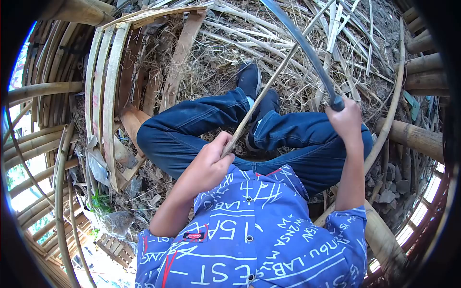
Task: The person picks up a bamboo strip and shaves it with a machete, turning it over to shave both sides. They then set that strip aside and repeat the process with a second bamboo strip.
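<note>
My left hand [210, 164] is closed around the lower end of a long, thin bamboo strip [261, 98], close to my lap. The strip slants up and to the right, away from me. In my right hand [345, 120], above my right knee, is the dark handle of a long machete [313, 56]. Its curved blade points forward and up to the left, running out of the top of the view. Blade and strip overlap in this view, well ahead of both hands.
I sit with bent legs on ground strewn with shavings and loose bamboo strips [331, 33]. A wooden slat crate [98, 91] stands at left. Thick bamboo poles [418, 137] lie at right, near grey stones [386, 196]. Bamboo walls [45, 139] rise around me.
</note>
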The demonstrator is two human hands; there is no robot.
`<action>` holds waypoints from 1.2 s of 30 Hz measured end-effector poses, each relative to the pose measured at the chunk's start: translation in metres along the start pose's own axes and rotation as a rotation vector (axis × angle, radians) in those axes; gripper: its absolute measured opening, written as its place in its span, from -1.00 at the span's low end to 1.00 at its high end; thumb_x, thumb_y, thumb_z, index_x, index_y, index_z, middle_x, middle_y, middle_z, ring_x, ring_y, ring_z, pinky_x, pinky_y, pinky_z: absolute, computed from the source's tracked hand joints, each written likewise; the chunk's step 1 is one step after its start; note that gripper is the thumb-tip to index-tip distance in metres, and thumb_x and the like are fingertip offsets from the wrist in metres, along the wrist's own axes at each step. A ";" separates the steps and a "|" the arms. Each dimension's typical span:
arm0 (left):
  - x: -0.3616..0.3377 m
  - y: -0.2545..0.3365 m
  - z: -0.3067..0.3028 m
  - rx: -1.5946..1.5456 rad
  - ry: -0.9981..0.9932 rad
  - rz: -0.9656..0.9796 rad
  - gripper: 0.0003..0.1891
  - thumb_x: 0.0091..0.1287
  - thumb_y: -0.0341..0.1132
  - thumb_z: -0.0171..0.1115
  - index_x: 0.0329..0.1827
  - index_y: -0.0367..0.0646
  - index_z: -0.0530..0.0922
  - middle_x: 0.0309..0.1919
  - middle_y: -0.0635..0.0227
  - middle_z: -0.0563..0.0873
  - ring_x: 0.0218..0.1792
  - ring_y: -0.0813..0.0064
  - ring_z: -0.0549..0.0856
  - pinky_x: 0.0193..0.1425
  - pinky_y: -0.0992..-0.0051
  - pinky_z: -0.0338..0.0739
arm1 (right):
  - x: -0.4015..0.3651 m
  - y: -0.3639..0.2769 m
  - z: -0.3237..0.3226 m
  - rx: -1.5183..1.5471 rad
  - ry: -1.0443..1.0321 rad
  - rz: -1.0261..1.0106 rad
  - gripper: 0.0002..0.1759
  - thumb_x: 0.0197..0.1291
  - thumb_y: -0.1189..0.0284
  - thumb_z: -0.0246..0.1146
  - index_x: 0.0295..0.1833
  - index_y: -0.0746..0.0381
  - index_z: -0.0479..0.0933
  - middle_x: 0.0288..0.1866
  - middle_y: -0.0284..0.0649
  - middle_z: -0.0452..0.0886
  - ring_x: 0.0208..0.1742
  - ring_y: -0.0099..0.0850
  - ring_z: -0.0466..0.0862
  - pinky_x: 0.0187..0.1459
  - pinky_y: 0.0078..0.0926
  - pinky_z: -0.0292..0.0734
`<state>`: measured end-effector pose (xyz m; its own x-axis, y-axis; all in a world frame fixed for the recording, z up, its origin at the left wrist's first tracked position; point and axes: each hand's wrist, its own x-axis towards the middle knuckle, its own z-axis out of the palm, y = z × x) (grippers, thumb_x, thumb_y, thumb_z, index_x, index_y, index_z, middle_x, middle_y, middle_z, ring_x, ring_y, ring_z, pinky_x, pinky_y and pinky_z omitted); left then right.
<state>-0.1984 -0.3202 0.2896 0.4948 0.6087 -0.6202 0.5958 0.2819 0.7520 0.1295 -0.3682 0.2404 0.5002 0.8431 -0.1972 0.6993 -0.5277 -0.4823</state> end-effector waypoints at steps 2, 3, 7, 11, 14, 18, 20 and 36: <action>0.011 -0.006 0.001 -0.217 -0.112 -0.033 -0.86 0.21 -0.49 0.12 -0.21 -0.16 0.37 -0.48 0.49 0.40 -0.52 0.70 0.38 -0.47 0.60 0.28 | -0.021 -0.021 -0.004 0.120 -0.093 0.011 -0.82 -0.10 0.41 0.31 -0.43 0.33 0.58 -0.58 -0.02 0.57 -0.49 -0.17 0.66 -0.37 -0.29 0.49; 0.016 -0.005 0.002 -0.212 -0.115 -0.034 -0.86 0.21 -0.49 0.12 -0.21 -0.16 0.37 -0.48 0.49 0.40 -0.52 0.70 0.38 -0.47 0.60 0.28 | -0.031 -0.026 0.000 0.193 -0.163 -0.005 -0.82 -0.13 0.42 0.33 -0.44 0.33 0.58 -0.59 -0.03 0.57 -0.50 -0.23 0.66 -0.38 -0.32 0.50; 0.024 0.007 0.006 -0.356 -0.189 -0.015 -0.84 0.22 -0.48 0.20 -0.23 -0.13 0.38 -0.49 0.54 0.38 -0.59 0.78 0.35 -0.61 0.65 0.18 | -0.064 -0.054 0.012 0.249 -0.309 -0.220 -0.78 -0.22 0.39 0.38 -0.43 0.28 0.60 -0.52 0.04 0.62 -0.39 0.01 0.67 -0.32 -0.20 0.56; 0.021 0.019 -0.001 -0.288 -0.180 -0.158 -0.84 0.26 -0.43 0.25 -0.18 -0.22 0.46 -0.46 0.51 0.47 -0.53 0.77 0.41 -0.54 0.64 0.25 | -0.073 -0.066 0.018 0.199 -0.384 -0.284 -0.75 -0.24 0.34 0.39 -0.41 0.26 0.62 -0.51 0.04 0.62 -0.38 0.03 0.66 -0.27 -0.14 0.58; 0.020 0.017 0.006 -0.217 -0.096 -0.012 -0.79 0.25 -0.45 0.25 -0.10 -0.30 0.50 -0.38 0.46 0.53 -0.39 0.72 0.46 -0.33 0.60 0.38 | -0.072 -0.069 0.019 0.138 -0.418 -0.303 -0.75 -0.22 0.31 0.37 -0.41 0.25 0.63 -0.52 0.05 0.62 -0.39 0.02 0.66 -0.25 -0.13 0.59; 0.025 -0.009 0.014 -0.164 -0.084 0.001 -0.76 0.24 -0.47 0.23 -0.05 -0.32 0.48 -0.33 0.43 0.52 -0.28 0.66 0.45 -0.14 0.55 0.41 | -0.068 -0.065 0.023 0.114 -0.452 -0.286 -0.78 -0.26 0.36 0.38 -0.47 0.27 0.59 -0.55 0.03 0.58 -0.39 0.04 0.62 -0.29 -0.13 0.54; 0.021 -0.006 0.016 -0.112 -0.080 0.008 -0.75 0.22 -0.49 0.22 -0.06 -0.32 0.47 -0.30 0.39 0.51 -0.24 0.61 0.45 -0.08 0.51 0.41 | -0.068 -0.063 0.022 0.107 -0.479 -0.281 -0.78 -0.26 0.36 0.38 -0.47 0.26 0.59 -0.56 0.03 0.58 -0.39 0.04 0.63 -0.29 -0.12 0.53; 0.019 0.001 0.015 -0.120 -0.086 0.059 -0.67 0.23 -0.47 0.23 0.04 -0.36 0.43 -0.19 0.32 0.53 -0.13 0.55 0.50 0.04 0.50 0.43 | -0.063 -0.052 0.027 -0.095 -0.321 -0.384 -0.77 -0.21 0.28 0.39 -0.42 0.19 0.64 -0.51 -0.04 0.65 -0.40 -0.04 0.68 -0.26 -0.14 0.59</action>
<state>-0.1792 -0.3192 0.2747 0.5825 0.5622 -0.5870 0.4869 0.3370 0.8059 0.0475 -0.3912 0.2553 0.0261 0.9596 -0.2802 0.8529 -0.1675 -0.4945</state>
